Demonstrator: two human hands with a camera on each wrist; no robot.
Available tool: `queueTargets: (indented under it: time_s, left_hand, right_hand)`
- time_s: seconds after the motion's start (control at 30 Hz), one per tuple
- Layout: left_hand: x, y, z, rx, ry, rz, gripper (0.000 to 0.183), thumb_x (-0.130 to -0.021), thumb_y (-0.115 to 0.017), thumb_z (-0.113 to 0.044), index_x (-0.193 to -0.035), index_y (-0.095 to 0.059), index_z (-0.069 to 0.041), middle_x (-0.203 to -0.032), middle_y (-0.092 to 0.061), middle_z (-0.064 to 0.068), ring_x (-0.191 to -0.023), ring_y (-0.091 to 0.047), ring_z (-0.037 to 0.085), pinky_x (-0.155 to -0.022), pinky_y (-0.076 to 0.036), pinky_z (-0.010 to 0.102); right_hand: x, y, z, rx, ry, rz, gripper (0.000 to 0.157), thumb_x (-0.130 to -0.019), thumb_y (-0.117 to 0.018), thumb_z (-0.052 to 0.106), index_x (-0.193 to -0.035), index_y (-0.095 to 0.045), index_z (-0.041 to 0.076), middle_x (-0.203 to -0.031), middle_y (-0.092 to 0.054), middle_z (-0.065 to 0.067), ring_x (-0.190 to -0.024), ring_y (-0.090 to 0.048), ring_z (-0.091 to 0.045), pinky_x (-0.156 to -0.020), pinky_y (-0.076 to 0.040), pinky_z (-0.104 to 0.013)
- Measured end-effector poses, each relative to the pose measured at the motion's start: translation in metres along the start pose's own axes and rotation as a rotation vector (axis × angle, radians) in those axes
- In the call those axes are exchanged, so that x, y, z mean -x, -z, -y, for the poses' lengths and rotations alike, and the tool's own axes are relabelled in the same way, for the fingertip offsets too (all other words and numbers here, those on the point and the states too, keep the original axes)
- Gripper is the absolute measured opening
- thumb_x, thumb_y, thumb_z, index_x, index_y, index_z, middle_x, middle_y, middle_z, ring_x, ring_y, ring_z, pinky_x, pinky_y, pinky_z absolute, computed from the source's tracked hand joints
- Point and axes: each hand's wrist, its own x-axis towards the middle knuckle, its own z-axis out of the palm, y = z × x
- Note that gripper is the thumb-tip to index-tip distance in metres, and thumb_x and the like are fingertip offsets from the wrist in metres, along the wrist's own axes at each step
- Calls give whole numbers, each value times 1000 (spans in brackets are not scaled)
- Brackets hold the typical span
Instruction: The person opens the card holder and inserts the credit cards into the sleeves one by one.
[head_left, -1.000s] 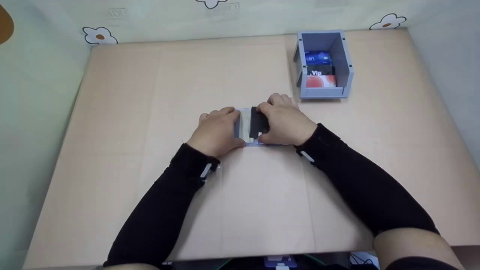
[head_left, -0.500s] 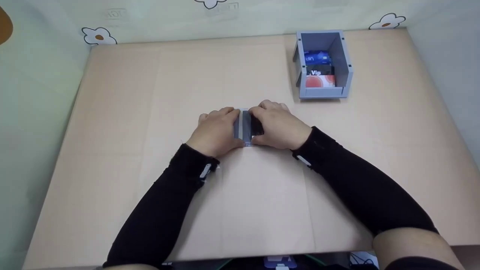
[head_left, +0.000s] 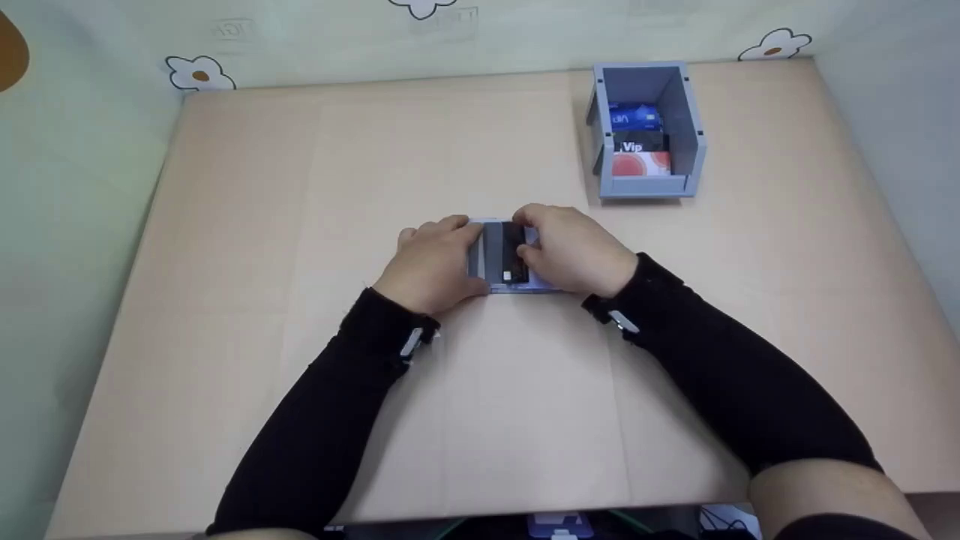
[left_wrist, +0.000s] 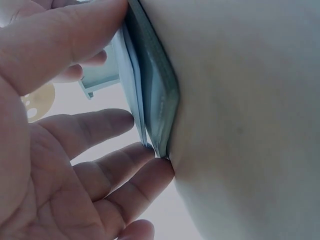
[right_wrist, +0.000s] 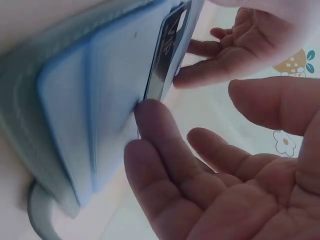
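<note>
A flat card wallet (head_left: 493,251) with clear sleeves lies spread on the table. My left hand (head_left: 435,262) grips its left part, thumb at the near edge and fingers at the far edge; in the left wrist view the grey-green cover (left_wrist: 165,90) and the thin leaves stand slightly apart. A black card (head_left: 514,255) with a small white patch sits partly in a sleeve in the middle. My right hand (head_left: 577,244) touches the card's right side with its fingertips. In the right wrist view two fingers rest at the card's (right_wrist: 166,50) edge beside the pale sleeve (right_wrist: 110,90), thumb held apart.
A grey open-front bin (head_left: 652,185) stands at the back right, holding a blue card (head_left: 634,116), a black "Vip" card (head_left: 639,142) and a red-and-white card (head_left: 642,163). Walls with flower drawings border the cardboard-coloured table (head_left: 375,150).
My right hand moved left with the black card, which slid left into the sleeve. Then the hand drew back slightly right, uncovering more of the card. My left hand stayed in place.
</note>
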Motion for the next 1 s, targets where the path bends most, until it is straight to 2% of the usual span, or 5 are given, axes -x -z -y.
queueTargets:
  time_s: [0.13, 0.43, 0.67, 0.87, 1.0]
  left_hand:
    - [1, 0, 0, -6, 0, 0, 88, -86, -85, -43, -159, -47, -12, -166, -43, 14, -149, -45, 38, -113, -35, 53]
    - [1, 0, 1, 1, -12, -15, 87, -86, -85, -44, -158, -48, -13, -164, -45, 14, -146, -48, 39, -111, -36, 54]
    - [1, 0, 2, 5, -26, -34, 83, -85, -86, -43, -156, -52, -14, -162, -47, 15, -144, -50, 39, -110, -38, 54]
    - [2, -2, 2, -5, -32, -56, 81, -85, -86, -45, -152, -56, -11, -158, -51, 16, -141, -53, 37, -108, -40, 53]
    - [1, -3, 2, -14, -30, -67, 77, -86, -85, -45, -149, -58, -10, -154, -54, 15, -137, -56, 36, -105, -42, 52]
  right_hand:
    - [2, -2, 3, -32, -5, 9, 38, -101, -64, 14, -137, -62, 2, -126, -71, -15, -100, -65, -26, -93, -54, -42]
    - [1, -9, 6, -87, 29, 43, 45, -102, -61, 13, -145, -56, 1, -142, -65, -18, -116, -66, -26, -105, -53, -45]
    - [3, -12, 8, -93, 61, 76, 50, -103, -60, 13, -150, -50, 2, -142, -64, -18, -116, -67, -26, -101, -55, -43]
    - [5, -13, 9, -71, 117, 72, 49, -102, -60, 12, -149, -51, 4, -144, -63, -16, -130, -63, -25, -110, -52, -44]
    - [5, -13, 7, -87, 158, 73, 47, -102, -58, 9, -148, -52, 3, -144, -64, -15, -131, -62, -24, -112, -50, -43]
